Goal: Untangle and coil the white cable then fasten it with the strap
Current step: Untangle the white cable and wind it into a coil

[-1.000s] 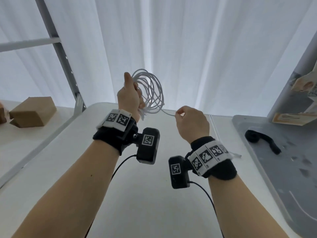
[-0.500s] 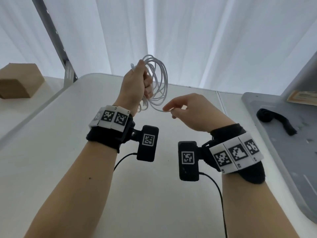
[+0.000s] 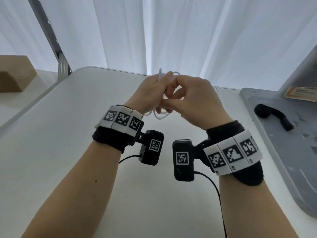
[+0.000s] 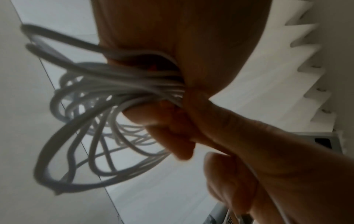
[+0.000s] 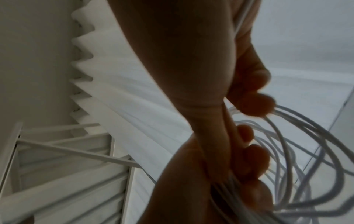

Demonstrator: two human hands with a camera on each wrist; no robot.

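Observation:
The white cable (image 4: 86,121) is gathered into several loose loops, held above the white table (image 3: 68,152). My left hand (image 3: 151,93) grips the bundled strands in its curled fingers (image 4: 162,121). My right hand (image 3: 195,100) presses against the left one, its fingers (image 5: 256,104) curled on the strands, and one strand runs through its palm. In the head view the hands hide most of the cable (image 3: 161,115); one end pokes up above them. The black strap (image 3: 272,114) lies loose on the grey tray (image 3: 283,160), to the right of both hands.
A cardboard box (image 3: 13,74) sits on the neighbouring table at far left. A slanted metal frame post (image 3: 51,40) rises behind the table's back left corner. White curtains (image 3: 171,31) hang behind. An orange label card (image 3: 300,93) lies at the tray's far end.
Both hands have dropped lower and come together. The right hand moved left from a single strand onto the coil in the left hand. The raised coil is now mostly hidden behind the hands.

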